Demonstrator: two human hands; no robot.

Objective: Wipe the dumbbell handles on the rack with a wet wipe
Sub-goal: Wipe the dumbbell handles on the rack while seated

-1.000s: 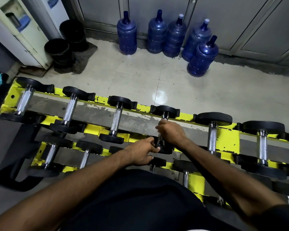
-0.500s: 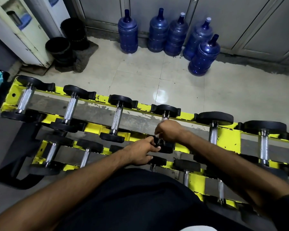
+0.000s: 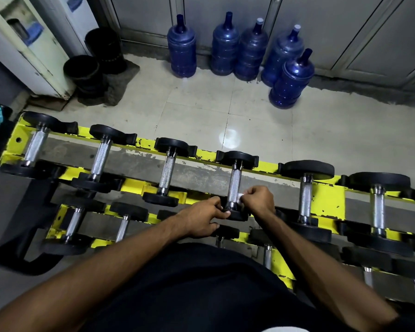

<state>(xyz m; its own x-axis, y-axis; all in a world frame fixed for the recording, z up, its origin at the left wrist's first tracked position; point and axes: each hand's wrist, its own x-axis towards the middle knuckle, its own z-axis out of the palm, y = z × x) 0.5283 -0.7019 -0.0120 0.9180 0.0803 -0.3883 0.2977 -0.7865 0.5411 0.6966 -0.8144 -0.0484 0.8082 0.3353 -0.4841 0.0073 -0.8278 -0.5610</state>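
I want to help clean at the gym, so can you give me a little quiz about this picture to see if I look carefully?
1. True or false: the right hand holds a wipe at a dumbbell handle.
2. How many blue jugs are there? A: three. B: five. C: seven.
3. Fill in: the rack is painted ____.
Key: 1 true; 2 B; 3 yellow.

No legible text, label or number anywhere.
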